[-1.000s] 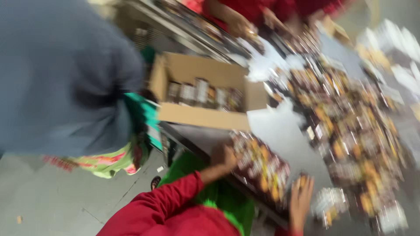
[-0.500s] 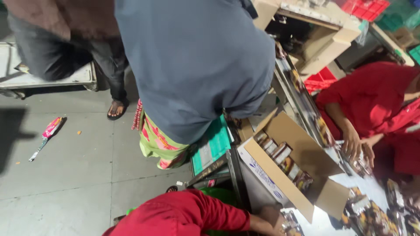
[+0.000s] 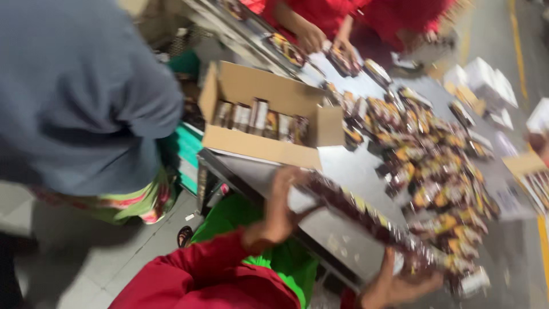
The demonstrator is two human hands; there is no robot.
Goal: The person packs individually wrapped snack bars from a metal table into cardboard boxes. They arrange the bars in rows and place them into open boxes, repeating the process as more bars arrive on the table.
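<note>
Half a second on, the view has swung from the floor and the bystander back over the desk (image 3: 343, 171), and both hands are now in sight. Blur softens everything. The left hand (image 3: 281, 209), at about 7 o'clock, grips one end of a long row of small packets (image 3: 366, 214), fingers curled over its top. The right hand (image 3: 397, 283), at 5 o'clock, supports the other end from below, fingers closed under it. This row hangs slantwise above the desk's near edge. At 11 o'clock sits an open cardboard box (image 3: 260, 143) with packets standing inside. Loose packets (image 3: 440, 166) lie heaped at 2 o'clock. A person in grey (image 3: 74, 97) bends at 9 o'clock; another worker's hands (image 3: 326, 40) work at 12.
</note>
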